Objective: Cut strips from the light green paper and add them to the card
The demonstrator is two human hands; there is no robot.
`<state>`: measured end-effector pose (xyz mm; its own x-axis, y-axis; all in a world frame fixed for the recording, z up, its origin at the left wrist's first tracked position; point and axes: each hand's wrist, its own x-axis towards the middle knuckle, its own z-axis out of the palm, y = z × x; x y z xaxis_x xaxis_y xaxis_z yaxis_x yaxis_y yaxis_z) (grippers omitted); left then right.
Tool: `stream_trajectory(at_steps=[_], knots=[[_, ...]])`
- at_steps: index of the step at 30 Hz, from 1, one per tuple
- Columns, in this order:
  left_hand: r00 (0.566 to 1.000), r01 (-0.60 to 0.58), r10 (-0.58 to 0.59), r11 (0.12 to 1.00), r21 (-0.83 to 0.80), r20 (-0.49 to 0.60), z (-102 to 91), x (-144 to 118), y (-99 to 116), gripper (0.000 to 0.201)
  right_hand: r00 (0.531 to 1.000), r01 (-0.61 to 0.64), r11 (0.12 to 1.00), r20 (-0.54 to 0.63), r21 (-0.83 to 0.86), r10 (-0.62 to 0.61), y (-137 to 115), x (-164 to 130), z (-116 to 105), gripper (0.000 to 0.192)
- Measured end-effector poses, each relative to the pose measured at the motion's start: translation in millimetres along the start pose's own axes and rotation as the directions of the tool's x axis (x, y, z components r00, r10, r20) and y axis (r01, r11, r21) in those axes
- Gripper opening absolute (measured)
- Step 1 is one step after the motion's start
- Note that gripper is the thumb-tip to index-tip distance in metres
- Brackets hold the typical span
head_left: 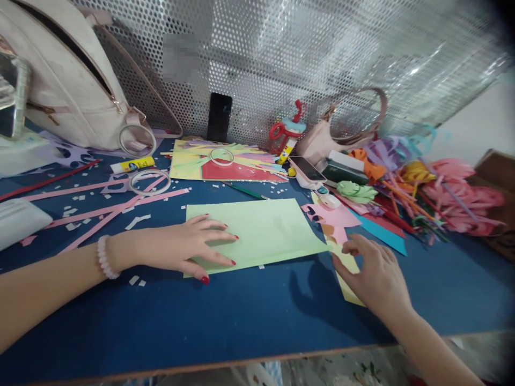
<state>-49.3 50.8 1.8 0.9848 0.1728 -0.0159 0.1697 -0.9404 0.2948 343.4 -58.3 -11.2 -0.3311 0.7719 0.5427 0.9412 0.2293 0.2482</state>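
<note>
A light green sheet of paper [261, 228] lies on the blue table in front of me. My left hand [189, 246] rests flat on its left part, fingers spread. At the sheet's front right corner is my right hand [374, 271], thumb tip close to the corner and fingers curled. A gap shows between that thumb and forefinger; whether the thumb touches the paper I cannot tell. Beneath and beside the right hand lies a pale yellow paper strip [349, 284], with a cut pink paper piece [336, 217] just behind it.
Behind the sheet lie a green pencil [245, 190] and a pile of paper strips [241, 155] with a tape roll on top. A glue stick [132, 164] and another tape roll [149, 183] are at left. Coloured paper bundles [462, 198] crowd the right. A backpack [68, 80] stands back left.
</note>
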Motion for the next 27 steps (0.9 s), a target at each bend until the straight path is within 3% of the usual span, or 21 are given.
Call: stream_trajectory(at_steps=[2, 4, 7, 10, 13, 17, 20, 24, 27], knots=[[1.0, 0.008, -0.008, 1.0, -0.002, 0.019, -1.4, -0.6, 1.7, 0.039, 0.989, 0.131, 0.99, 0.057, 0.047, -0.134, -3.0, 4.7, -0.4, 0.024], [1.0, 0.014, -0.013, 1.0, -0.011, 0.026, -3.3, -1.6, 4.0, 0.036, 0.947, 0.288, 0.953, 0.117, 0.095, -0.298, -6.5, 8.8, -0.5, 0.023], [1.0, 0.026, -0.026, 0.999, -0.035, 0.002, -6.4, -3.5, 8.4, 0.036, 0.921, 0.368, 0.923, 0.093, 0.11, -0.379, -12.0, 14.1, -1.2, 0.024], [0.997, 0.06, -0.062, 0.997, -0.048, -0.036, -9.0, -4.1, 13.0, 0.037, 0.955, 0.297, 0.938, -0.028, 0.181, -0.297, -17.8, 22.1, -6.9, 0.021], [0.993, 0.053, -0.053, 0.999, -0.001, -0.109, -10.3, -3.3, 17.2, 0.038, 0.991, 0.128, 0.905, -0.078, 0.406, -0.105, -23.5, 34.2, -15.3, 0.018], [0.968, -0.01, 0.041, 0.992, 0.124, -0.249, -9.6, -2.8, 24.7, 0.034, 0.989, -0.059, 0.755, -0.062, 0.653, 0.131, -30.4, 55.7, -13.3, 0.007], [0.943, -0.052, 0.105, 0.984, 0.172, -0.316, -7.9, -2.7, 31.8, 0.032, 0.972, -0.168, 0.584, 0.034, 0.794, 0.234, -37.6, 78.3, 0.3, 0.012], [0.952, -0.042, 0.094, 0.983, 0.178, -0.292, -2.8, 0.0, 37.1, 0.034, 0.966, -0.258, 0.438, 0.226, 0.861, 0.126, -55.8, 120.7, 26.4, 0.023], [0.972, 0.019, 0.019, 0.987, 0.158, -0.234, 2.8, 1.6, 36.9, 0.042, 0.961, -0.221, 0.454, 0.273, 0.863, -0.053, -75.7, 153.6, 50.9, 0.029]])
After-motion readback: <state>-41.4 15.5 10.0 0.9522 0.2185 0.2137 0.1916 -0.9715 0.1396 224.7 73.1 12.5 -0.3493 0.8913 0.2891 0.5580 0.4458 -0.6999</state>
